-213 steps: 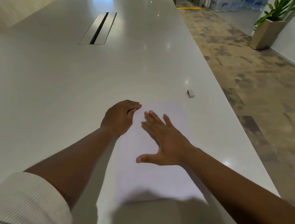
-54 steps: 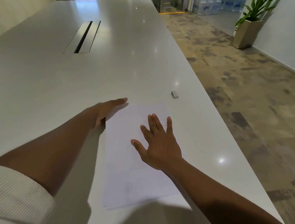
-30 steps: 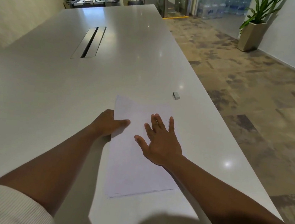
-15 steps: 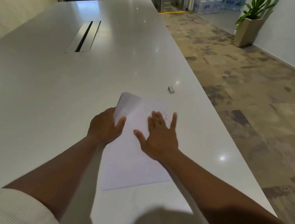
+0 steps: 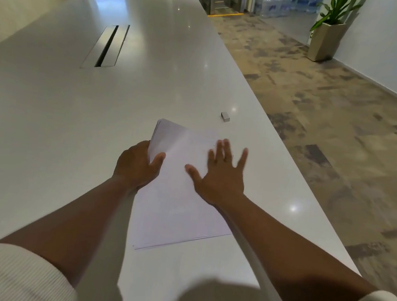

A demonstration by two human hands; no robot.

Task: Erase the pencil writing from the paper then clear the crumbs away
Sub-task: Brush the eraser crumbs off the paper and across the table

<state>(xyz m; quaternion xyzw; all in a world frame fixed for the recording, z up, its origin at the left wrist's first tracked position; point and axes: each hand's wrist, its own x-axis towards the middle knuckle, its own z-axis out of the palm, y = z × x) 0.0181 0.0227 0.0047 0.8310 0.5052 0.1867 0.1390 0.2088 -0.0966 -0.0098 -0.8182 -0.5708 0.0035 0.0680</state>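
head view: the left hand (image 5: 138, 165) grips the left edge of the paper stack (image 5: 176, 197) on the white table (image 5: 46, 119), thumb on top, lifting its far left corner. just right of that grip, the right hand (image 5: 219, 178) lies flat on the sheet, fingers spread and blurred. beyond it sits the eraser (image 5: 225, 116), well apart.

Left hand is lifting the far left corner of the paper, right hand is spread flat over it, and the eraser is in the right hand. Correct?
Not quite. The head view shows the eraser lying on the table beyond the paper, not held. The rest stands: the left hand grips the raised left edge and the right hand is spread open over the sheet.
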